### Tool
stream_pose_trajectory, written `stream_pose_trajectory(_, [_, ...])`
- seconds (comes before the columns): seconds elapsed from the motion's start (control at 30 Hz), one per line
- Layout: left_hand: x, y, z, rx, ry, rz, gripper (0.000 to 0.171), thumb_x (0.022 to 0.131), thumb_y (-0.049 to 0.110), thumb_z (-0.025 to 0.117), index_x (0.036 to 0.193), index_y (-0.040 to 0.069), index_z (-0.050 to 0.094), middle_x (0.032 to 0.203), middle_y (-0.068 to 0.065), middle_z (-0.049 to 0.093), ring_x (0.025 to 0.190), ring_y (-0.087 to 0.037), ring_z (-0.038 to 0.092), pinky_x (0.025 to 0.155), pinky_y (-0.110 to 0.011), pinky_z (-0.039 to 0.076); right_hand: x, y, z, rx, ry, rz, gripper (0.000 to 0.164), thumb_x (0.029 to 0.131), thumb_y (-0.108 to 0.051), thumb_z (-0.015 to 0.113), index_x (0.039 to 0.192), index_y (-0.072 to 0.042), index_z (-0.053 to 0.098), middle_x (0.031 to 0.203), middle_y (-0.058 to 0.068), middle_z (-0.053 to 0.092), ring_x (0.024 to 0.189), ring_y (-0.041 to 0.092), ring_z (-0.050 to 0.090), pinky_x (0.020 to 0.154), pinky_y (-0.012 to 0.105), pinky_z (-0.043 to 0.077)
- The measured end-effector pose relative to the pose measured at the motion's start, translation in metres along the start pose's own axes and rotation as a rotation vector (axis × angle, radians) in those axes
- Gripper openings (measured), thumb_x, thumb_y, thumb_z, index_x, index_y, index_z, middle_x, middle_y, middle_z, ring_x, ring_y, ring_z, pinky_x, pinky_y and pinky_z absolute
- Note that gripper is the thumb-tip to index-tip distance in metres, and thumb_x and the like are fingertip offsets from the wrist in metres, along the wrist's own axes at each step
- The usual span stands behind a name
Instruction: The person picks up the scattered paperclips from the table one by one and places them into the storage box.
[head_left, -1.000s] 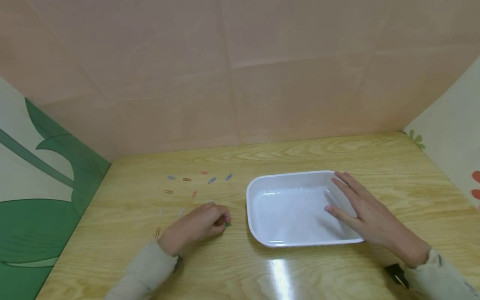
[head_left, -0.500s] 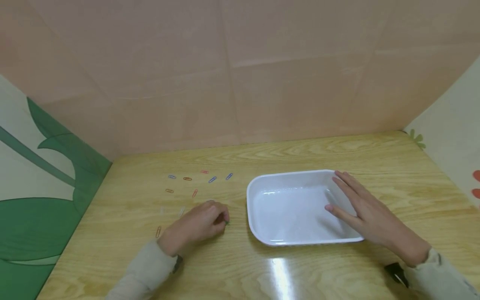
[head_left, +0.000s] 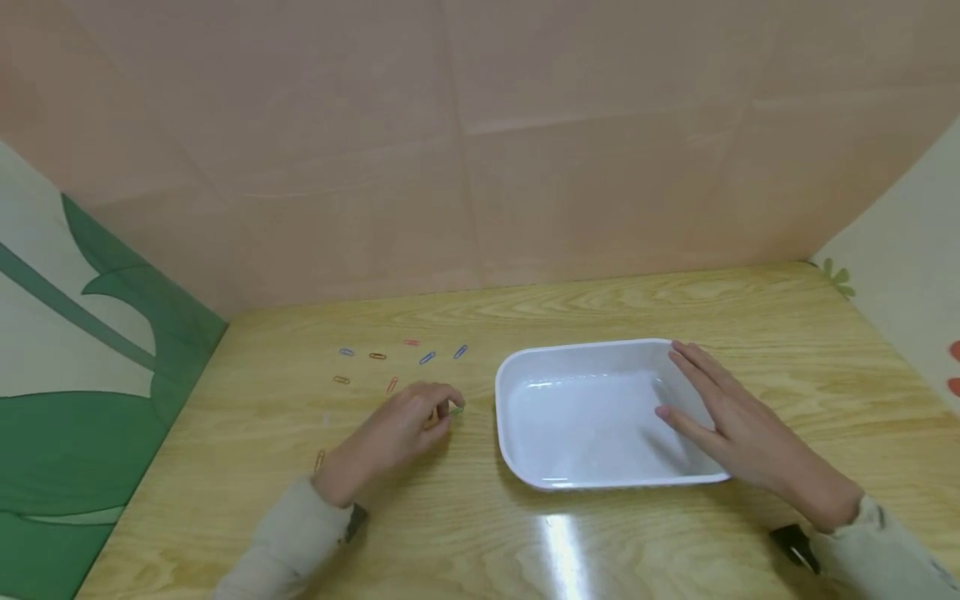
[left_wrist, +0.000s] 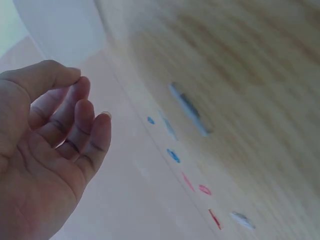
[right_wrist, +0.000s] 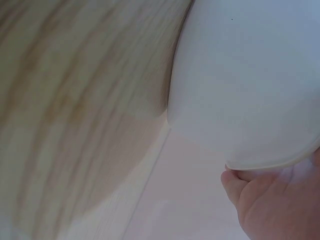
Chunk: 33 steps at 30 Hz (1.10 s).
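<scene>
In the head view my left hand (head_left: 408, 421) is raised a little over the table, left of the white tray. Its thumb and forefinger pinch a small green paper clip (head_left: 457, 411); the left wrist view hides the clip behind the fingertips. My right hand (head_left: 738, 433) rests along the right rim of the white tray (head_left: 498, 433), fingers extended and thumb over the inside. From the right wrist, part of that hand (right_wrist: 280, 200) shows against the rim. Below the left hand lies a pale paper clip (left_wrist: 190, 110).
Loose paper clips lie left of the tray: blue ones such as this clip (head_left: 427, 358), a pink clip (head_left: 411, 342), a red clip (head_left: 392, 384) and brown clips like this one (head_left: 341, 380). A pinkish sheet (head_left: 480, 167) backs the wooden table (head_left: 645, 542).
My left hand has lifted from the tabletop with the green paper clip, moving slightly up and away in the head view. The right hand and the tray stay in place.
</scene>
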<state>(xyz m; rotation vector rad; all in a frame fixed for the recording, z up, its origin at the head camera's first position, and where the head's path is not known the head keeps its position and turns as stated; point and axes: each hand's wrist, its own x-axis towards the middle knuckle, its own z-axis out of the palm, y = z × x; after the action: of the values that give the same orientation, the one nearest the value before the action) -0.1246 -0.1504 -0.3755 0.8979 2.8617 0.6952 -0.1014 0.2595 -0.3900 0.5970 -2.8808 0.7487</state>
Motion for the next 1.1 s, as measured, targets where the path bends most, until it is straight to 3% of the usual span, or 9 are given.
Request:
stream_pose_trajectory(0.3, [0.006, 0.01, -0.008, 0.03, 0.092, 0.094, 0.026, 0.091, 0.005, 0.067, 0.117, 0.011, 0.068, 0.096, 0.002, 0.07, 0.085, -0.01, 0.061, 0.072, -0.022, 0.051, 0.001, 0.001, 0.001, 0.016, -0.009, -0.011, 0.08, 0.099, -0.034, 0.06, 0.159, -0.006, 0.015, 0.165, 0.019, 0.014, 0.153, 0.039, 0.013, 0.122, 0.058, 0.012])
stream_pose_trajectory(0.6, [0.013, 0.024, -0.011, -0.008, 0.15, 0.21, 0.026, 0.091, 0.004, 0.067, 0.117, 0.008, 0.068, 0.096, 0.001, 0.07, 0.085, -0.011, 0.06, 0.069, -0.017, 0.05, 0.0, 0.003, 0.003, 0.01, 0.017, -0.039, 0.081, 0.097, -0.031, 0.063, 0.158, -0.004, 0.017, 0.164, 0.02, 0.017, 0.152, 0.04, 0.015, 0.126, 0.047, 0.008])
stream_pose_trajectory(0.8, [0.019, 0.03, -0.01, -0.012, 0.192, 0.31, 0.026, 0.089, 0.001, 0.068, 0.115, 0.006, 0.068, 0.094, -0.002, 0.07, 0.084, -0.012, 0.061, 0.069, -0.015, 0.049, 0.001, 0.003, 0.001, 0.066, -0.011, 0.012, 0.083, 0.097, -0.033, 0.063, 0.159, -0.006, 0.016, 0.165, 0.02, 0.014, 0.152, 0.041, 0.013, 0.122, 0.06, 0.01])
stream_pose_trajectory(0.97, [0.023, 0.037, -0.011, -0.008, 0.195, 0.316, 0.025, 0.09, 0.003, 0.069, 0.114, 0.007, 0.068, 0.093, 0.0, 0.07, 0.084, -0.014, 0.062, 0.069, -0.015, 0.048, 0.0, 0.003, -0.003, 0.101, -0.046, 0.04, 0.087, 0.095, -0.035, 0.065, 0.16, -0.012, 0.013, 0.167, 0.015, 0.01, 0.153, 0.039, 0.009, 0.111, 0.074, 0.017])
stream_pose_trajectory(1.1, [0.024, 0.041, -0.011, -0.002, 0.181, 0.312, 0.023, 0.091, 0.004, 0.068, 0.113, 0.008, 0.068, 0.092, 0.001, 0.07, 0.086, -0.012, 0.061, 0.071, -0.016, 0.048, -0.001, 0.005, -0.002, 0.081, -0.046, 0.008, 0.091, 0.092, -0.035, 0.069, 0.16, -0.013, 0.013, 0.167, 0.014, 0.009, 0.154, 0.036, 0.008, 0.117, 0.068, 0.014])
